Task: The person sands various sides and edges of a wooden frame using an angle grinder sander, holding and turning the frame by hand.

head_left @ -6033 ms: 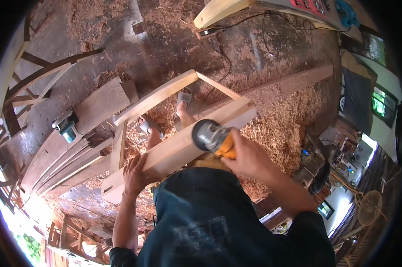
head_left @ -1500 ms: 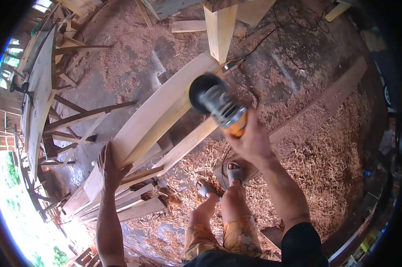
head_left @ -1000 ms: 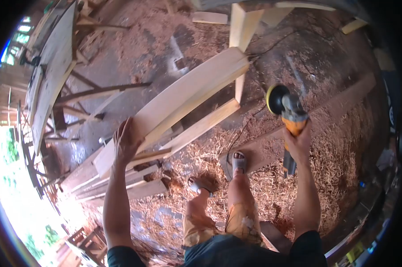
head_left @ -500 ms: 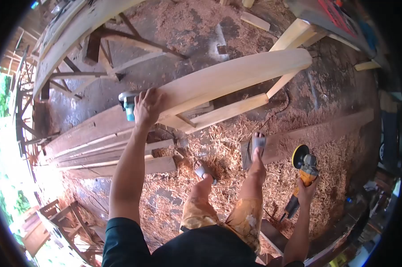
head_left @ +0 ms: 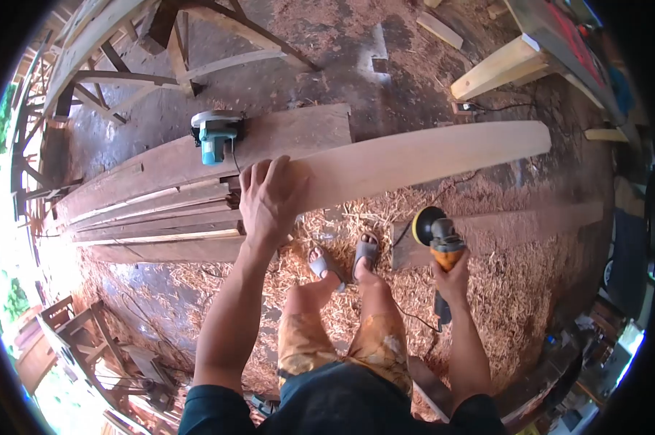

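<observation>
My left hand [head_left: 271,203] grips the near left end of a pale curved wooden piece [head_left: 429,156], fingers over its top face and thumb toward the right. The piece reaches out to the right, with its broad face up; its underside is hidden. In my right hand [head_left: 452,279] is an angle grinder [head_left: 444,243] with a yellow-rimmed disc, held by its body below the pale wood and apart from it. The grinder's cord trails down to the left. Beyond my left hand a teal circular saw [head_left: 215,141] rests on a wide brown plank [head_left: 298,134].
Dark planks [head_left: 160,217] lie stacked at the left. Wood shavings [head_left: 342,319] cover much of the floor around my feet. A wooden trestle [head_left: 233,65] stands at upper left, and a bench with a pale leg [head_left: 498,69] at upper right. Another plank [head_left: 501,225] lies behind the grinder.
The pale wood has tipped so its broad face shows and its lower bars are out of sight. The grinder has moved up and left, closer to it. My feet are closer together.
</observation>
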A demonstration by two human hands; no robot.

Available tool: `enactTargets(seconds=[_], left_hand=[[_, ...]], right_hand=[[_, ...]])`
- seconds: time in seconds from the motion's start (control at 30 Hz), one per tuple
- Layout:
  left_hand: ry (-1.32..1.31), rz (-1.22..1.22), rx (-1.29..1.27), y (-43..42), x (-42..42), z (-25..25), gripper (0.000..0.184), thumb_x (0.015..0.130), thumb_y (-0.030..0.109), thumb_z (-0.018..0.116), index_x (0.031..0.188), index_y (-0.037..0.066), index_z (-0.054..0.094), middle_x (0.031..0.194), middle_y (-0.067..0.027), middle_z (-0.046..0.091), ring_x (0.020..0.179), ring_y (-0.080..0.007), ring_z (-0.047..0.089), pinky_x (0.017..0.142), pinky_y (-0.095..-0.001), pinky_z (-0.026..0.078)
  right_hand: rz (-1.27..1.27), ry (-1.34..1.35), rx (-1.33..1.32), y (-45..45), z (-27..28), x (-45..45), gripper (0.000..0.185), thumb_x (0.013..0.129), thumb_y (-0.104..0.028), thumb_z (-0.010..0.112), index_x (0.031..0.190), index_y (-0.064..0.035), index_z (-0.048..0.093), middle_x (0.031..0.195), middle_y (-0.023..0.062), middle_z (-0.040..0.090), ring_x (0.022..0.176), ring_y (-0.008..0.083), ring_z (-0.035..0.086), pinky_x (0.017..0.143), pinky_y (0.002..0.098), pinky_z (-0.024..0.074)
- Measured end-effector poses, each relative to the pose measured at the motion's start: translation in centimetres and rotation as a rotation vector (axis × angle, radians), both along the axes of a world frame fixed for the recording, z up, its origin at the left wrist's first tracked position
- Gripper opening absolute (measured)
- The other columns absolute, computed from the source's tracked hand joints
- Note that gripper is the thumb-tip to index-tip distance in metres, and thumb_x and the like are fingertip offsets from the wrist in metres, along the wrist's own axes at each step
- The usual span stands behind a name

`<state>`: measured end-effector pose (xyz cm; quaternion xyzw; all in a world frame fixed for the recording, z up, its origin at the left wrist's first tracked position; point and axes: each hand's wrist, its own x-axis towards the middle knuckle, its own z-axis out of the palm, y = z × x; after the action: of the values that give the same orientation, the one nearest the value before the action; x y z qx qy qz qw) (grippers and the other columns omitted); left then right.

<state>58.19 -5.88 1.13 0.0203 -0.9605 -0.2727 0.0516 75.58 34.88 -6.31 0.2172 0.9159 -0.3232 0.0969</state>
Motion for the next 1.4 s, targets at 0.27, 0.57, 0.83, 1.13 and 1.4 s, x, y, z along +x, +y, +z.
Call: enactTargets(seconds=[0.27,0.57,0.83,1.13,1.4], left_hand=[[0.083,-0.072,0.310,-1.9,1.4,-1.9,0.047,0.084,0.026,0.076,0.124,0.002,0.066,0.149,-0.0208,0.047,0.142,-0.0344,0.042,0.117,-0.0487,0.034],[0.738,-0.185,0.685,-5.9,1.1,-13.5,0.078,0.095,0.057,0.046,0.146,-0.003,0.042,0.149,-0.0211,0.045,0.141,-0.0367,0.042,0.117,-0.0514,0.034],[1.120,0.337,0.368,-11.4,0.5,-15.1,0.068,0.088,0.048,0.062,0.134,-0.001,0.053,0.134,-0.0185,0.057,0.121,-0.0333,0.055,0.104,-0.0455,0.044],[1.095,0.342,-0.911,-24.5,4.5,-13.3,0.057,0.081,0.039,0.081,0.121,0.002,0.067,0.116,-0.0157,0.071,0.100,-0.0295,0.070,0.090,-0.0389,0.056],[1.242,0.426,-0.885,-17.5,3.0,-15.0,0.054,0.092,0.036,0.073,0.131,0.001,0.061,0.126,-0.0165,0.067,0.109,-0.0293,0.068,0.095,-0.0435,0.057]], right_hand=[[0.217,-0.085,-0.011,-4.2,-23.3,-6.4,0.092,0.082,-0.034,0.081,0.150,-0.0044,0.026,0.115,0.0305,0.065,0.103,0.0493,0.066,0.086,0.0531,0.0548],[0.377,0.030,-0.041,-9.7,-41.3,-10.0,0.089,0.083,-0.030,0.077,0.151,-0.0034,0.027,0.118,0.0270,0.065,0.102,0.0448,0.067,0.085,0.0509,0.0558],[0.486,0.035,-0.080,-12.9,-45.3,-11.4,0.078,0.086,-0.032,0.076,0.145,-0.0040,0.033,0.111,0.0273,0.066,0.095,0.0430,0.070,0.080,0.0507,0.0577],[0.496,-0.027,-0.058,-10.4,-45.1,-12.9,0.080,0.087,-0.027,0.074,0.145,0.0042,0.028,0.091,0.0280,0.069,0.081,0.0409,0.072,0.070,0.0489,0.0599],[0.074,0.056,0.156,7.2,-46.4,-18.1,0.064,0.085,-0.029,0.077,0.130,-0.0044,0.039,0.102,0.0258,0.070,0.091,0.0441,0.071,0.079,0.0488,0.0587]])
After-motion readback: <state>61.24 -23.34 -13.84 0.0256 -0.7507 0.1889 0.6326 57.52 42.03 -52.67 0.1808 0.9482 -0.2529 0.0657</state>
